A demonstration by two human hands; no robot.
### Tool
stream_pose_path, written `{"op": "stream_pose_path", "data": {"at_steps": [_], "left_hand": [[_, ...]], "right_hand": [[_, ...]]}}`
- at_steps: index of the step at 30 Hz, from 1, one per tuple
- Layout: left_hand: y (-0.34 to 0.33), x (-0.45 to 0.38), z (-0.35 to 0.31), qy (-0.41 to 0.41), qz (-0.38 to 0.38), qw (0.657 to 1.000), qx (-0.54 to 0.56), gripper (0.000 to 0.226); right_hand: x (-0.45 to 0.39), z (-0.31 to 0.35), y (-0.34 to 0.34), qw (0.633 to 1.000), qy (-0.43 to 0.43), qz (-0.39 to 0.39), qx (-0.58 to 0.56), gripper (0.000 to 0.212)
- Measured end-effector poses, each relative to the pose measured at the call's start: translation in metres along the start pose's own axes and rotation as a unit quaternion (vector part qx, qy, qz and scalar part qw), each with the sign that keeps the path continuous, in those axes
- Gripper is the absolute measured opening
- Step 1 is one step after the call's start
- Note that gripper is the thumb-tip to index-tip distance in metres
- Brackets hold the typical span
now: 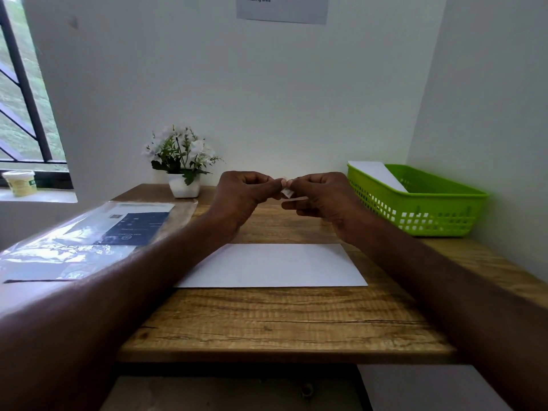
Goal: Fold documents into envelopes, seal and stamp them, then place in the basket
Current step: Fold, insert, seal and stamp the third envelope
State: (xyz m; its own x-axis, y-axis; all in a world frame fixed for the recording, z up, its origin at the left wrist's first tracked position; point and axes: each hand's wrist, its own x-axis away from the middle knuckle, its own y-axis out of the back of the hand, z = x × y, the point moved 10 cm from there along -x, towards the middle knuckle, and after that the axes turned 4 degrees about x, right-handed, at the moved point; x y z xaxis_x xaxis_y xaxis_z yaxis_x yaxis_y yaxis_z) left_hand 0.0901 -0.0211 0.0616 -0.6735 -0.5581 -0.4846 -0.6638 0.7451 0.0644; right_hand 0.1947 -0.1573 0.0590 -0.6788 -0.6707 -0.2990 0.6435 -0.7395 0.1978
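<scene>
A white envelope (272,266) lies flat in the middle of the wooden table (284,321). Above its far edge my left hand (243,194) and my right hand (320,197) meet, fingertips together, both pinching a small white piece of paper (287,192) that looks like a stamp or its backing strip. A green plastic basket (421,209) stands at the right rear of the table with a white envelope (376,173) inside it.
A clear plastic packet (98,232) with a dark printed card lies on the table's left side. A potted white flower plant (182,164) stands at the back. A small tub (20,182) sits on the window sill at left. Walls close in behind and at right.
</scene>
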Motion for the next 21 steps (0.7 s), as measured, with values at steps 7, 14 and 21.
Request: {"op": "stream_pose_path", "data": {"at_steps": [7, 14, 21], "left_hand": [[0.004, -0.003, 0.003, 0.002, -0.009, 1.000, 0.019, 0.030], [-0.010, -0.005, 0.016, 0.064, 0.068, 0.994, 0.064, 0.026], [-0.009, -0.004, 0.012, 0.054, 0.077, 0.993, 0.072, 0.020]], "right_hand": [[0.001, 0.003, 0.001, 1.000, 0.010, -0.009, 0.025, 0.034], [0.001, -0.002, 0.000, 0.999, -0.008, 0.006, 0.035, 0.028], [0.002, -0.001, -0.003, 0.999, -0.003, 0.021, 0.042, 0.029]]}}
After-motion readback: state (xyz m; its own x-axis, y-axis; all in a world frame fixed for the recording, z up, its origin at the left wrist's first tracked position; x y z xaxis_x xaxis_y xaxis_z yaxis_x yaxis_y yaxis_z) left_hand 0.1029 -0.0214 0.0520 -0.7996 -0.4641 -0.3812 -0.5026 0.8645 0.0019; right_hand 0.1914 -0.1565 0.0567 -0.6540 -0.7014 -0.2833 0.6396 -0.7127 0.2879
